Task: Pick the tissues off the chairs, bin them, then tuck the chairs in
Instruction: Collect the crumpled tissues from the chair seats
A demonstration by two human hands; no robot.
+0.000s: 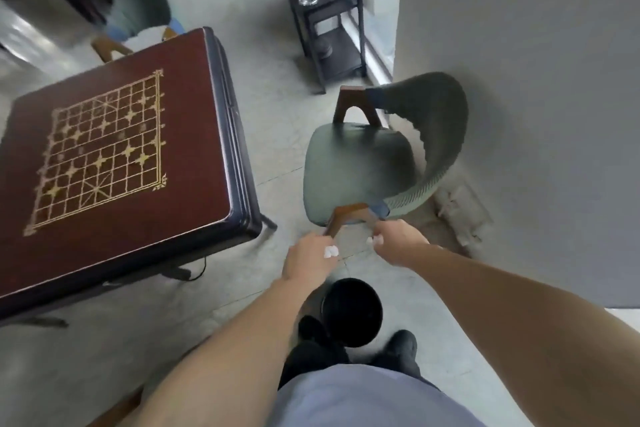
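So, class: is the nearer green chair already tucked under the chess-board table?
No: the nearer green chair stands apart from the chess-board table, with bare floor between them.

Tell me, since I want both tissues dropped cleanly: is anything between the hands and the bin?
Nothing visible. The left hand and right hand each hold a white tissue near the chair. The black bin stands open on the floor just below them, by the person's feet.

The pale floor (221, 322) carries a chessboard table (114, 149), green chair (360, 166), black bin (351, 312) and dark shelf unit (329, 21).
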